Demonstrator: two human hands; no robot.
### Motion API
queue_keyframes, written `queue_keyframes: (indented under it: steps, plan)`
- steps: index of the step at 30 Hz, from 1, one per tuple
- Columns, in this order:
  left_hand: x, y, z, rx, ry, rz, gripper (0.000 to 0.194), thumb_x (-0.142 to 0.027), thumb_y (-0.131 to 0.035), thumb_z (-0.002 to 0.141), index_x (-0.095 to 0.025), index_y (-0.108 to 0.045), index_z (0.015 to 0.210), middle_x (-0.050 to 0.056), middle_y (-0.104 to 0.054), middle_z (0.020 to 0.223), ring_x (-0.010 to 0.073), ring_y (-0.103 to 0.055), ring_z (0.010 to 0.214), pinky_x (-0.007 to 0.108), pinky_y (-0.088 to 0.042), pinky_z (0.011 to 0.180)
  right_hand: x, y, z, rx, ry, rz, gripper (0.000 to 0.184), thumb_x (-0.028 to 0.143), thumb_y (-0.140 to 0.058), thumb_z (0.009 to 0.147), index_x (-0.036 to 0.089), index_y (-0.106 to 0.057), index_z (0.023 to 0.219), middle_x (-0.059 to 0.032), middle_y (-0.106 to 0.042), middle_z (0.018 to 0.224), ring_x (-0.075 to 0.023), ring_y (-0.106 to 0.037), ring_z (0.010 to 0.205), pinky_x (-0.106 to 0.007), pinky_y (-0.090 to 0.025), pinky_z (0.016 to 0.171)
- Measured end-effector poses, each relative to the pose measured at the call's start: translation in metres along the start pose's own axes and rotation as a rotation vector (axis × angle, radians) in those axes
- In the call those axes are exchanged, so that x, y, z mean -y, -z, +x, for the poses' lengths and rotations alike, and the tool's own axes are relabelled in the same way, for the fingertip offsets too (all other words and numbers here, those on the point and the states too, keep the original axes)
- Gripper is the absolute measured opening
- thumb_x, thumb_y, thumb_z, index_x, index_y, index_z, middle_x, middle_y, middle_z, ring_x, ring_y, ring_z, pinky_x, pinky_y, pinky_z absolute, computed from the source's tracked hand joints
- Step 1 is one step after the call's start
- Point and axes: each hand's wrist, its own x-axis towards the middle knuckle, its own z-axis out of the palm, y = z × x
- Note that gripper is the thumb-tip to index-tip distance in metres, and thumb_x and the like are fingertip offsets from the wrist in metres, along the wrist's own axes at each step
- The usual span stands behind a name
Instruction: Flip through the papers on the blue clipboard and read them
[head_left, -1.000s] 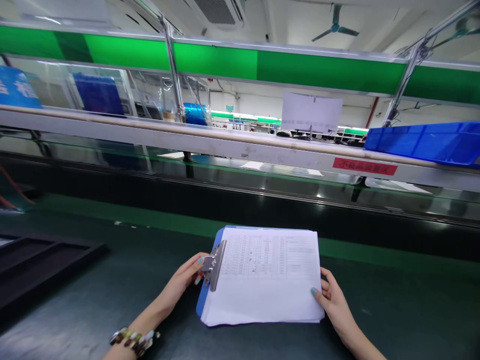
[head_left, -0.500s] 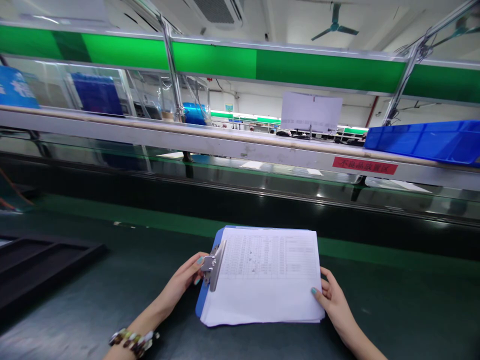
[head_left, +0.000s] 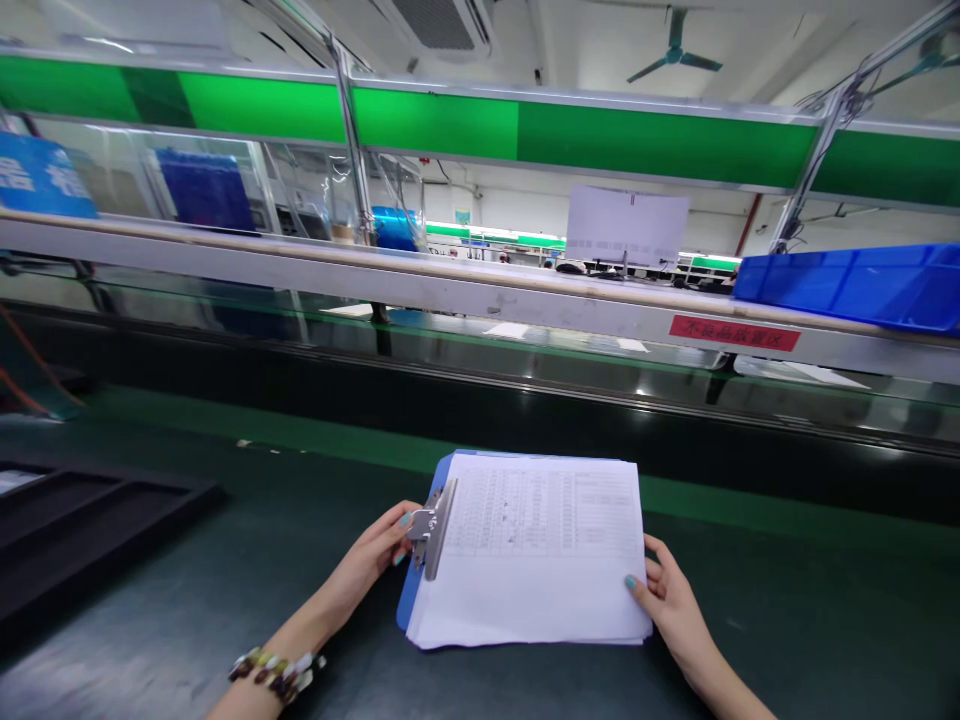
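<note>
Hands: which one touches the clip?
The left hand, with the beaded bracelet, touches the metal clip; the right hand holds the opposite edge of the papers.

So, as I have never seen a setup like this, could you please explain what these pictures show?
Of course. There is no machine at work here, only a person's two bare hands. Every picture comes from one camera worn on that person's head, looking forward and down. The left hand holds a blue clipboard at its metal clip. The right hand grips the opposite edge, its thumb on top of the printed sheets. Beneath is a dark green work surface, with a black divided tray on the person's left. Beyond runs a raised shelf with a blue bin at the right. Whether the clipboard touches the surface, I cannot tell.
</note>
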Motion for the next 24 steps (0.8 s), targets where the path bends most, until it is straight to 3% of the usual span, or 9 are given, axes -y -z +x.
queue_keyframes:
  steps: [11,16,24]
  plan:
    - [0.0,0.0024,0.0004,-0.01,0.013,-0.057,0.038,-0.056,-0.068,0.088,-0.021,-0.065,0.099,0.002,-0.05,0.092,0.0163,-0.034,0.078,0.025,-0.034,0.068,0.0018,-0.0011,-0.0011,0.005,-0.014,-0.009,0.078,0.059,-0.079,0.085,0.024,-0.034,0.138,-0.0187,-0.069,0.125,-0.0339,-0.072,0.102,-0.043,-0.059,0.081]
    - [-0.0009,0.002,-0.0018,-0.008,0.021,-0.041,0.04,-0.058,-0.067,0.088,-0.02,-0.065,0.101,0.001,-0.05,0.09,0.016,-0.033,0.076,0.025,-0.033,0.068,0.0024,-0.0002,-0.0015,-0.011,-0.019,-0.019,0.081,0.061,-0.08,0.083,0.023,-0.034,0.138,-0.0192,-0.069,0.126,-0.0337,-0.071,0.106,-0.044,-0.057,0.088]
    - [-0.0061,-0.0005,-0.0017,-0.029,0.039,-0.016,0.048,-0.062,-0.071,0.082,-0.018,-0.067,0.1,0.003,-0.052,0.089,0.0168,-0.035,0.077,0.027,-0.033,0.07,-0.0022,0.0012,-0.0017,-0.004,0.003,-0.033,0.074,0.058,-0.076,0.088,0.025,-0.035,0.14,-0.0174,-0.069,0.126,-0.0336,-0.071,0.104,-0.044,-0.058,0.085]
